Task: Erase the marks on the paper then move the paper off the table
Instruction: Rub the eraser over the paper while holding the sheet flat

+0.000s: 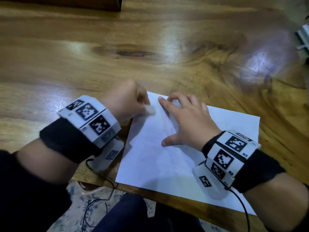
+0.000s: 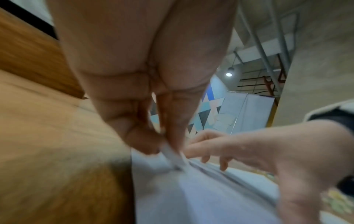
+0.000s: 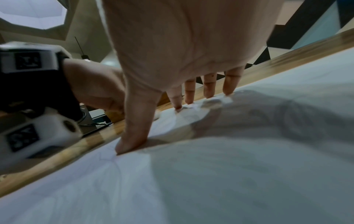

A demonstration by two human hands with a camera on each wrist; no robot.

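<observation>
A white sheet of paper (image 1: 168, 158) lies on the wooden table (image 1: 117, 52) near its front edge, its near corner hanging over. My left hand (image 1: 132, 101) pinches a small white eraser (image 1: 150, 110) whose tip touches the paper's far left part; the left wrist view shows the eraser (image 2: 172, 157) between thumb and fingers on the paper (image 2: 201, 197). My right hand (image 1: 185, 119) lies spread on the paper, fingertips and thumb pressing it down. In the right wrist view the thumb (image 3: 134, 136) and fingers (image 3: 189, 94) press the paper (image 3: 210, 174), where faint pencil lines show beside the thumb.
A dark wooden block (image 1: 66, 4) sits at the table's far edge. A grey metal object (image 1: 303, 39) stands at the far right. Below the front edge are a patterned floor (image 1: 80, 195), cables and my dark-clothed lap.
</observation>
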